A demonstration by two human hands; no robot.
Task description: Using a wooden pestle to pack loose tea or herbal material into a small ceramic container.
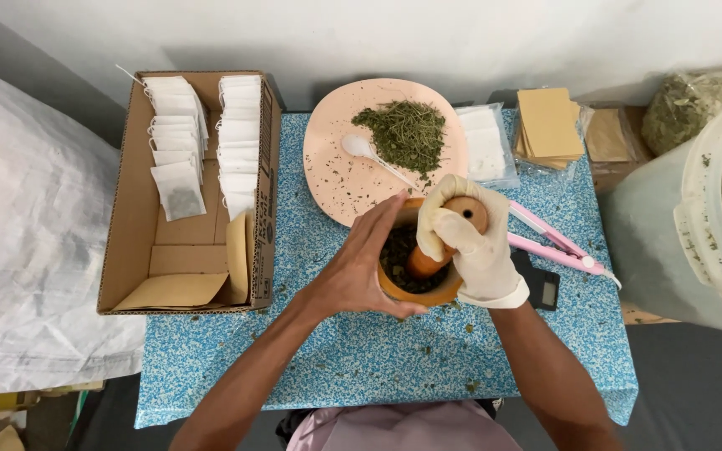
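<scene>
1. Looking down from the head view, the only one I have: the left hand [353, 276], bare, is cupped against the near-left wall of the wooden mortar [415, 288], fingers spread round its rim, its grip wrapped wide on the bowl and steadying it.
2. The right hand [470, 242], in a white glove, has its grip closed round the wooden pestle [449, 230]; the pestle's rounded top shows above the fist, and its lower end sits down in the dark crushed herbs [394, 255] inside the mortar.
3. The mortar stands on the blue speckled desk [361, 351], near the middle, just in front of the pink plate [336, 159].
4. On the plate: a heap of dried green leaves [407, 134] and a white spoon [361, 149].
5. To the left, an open cardboard box [127, 242] holding rows of white sachets [181, 125]. To the right, a pink sealing tool [553, 242], a small black scale [545, 288], and a stack of brown envelopes [549, 124].
6. Risk, as I judge it: the pestle stands tilted, so a hard press could tip the mortar toward the plate if the left hand loosens.
7. Risk: crumbs already lie scattered on the desk; vigorous grinding could throw more over the rim.
</scene>
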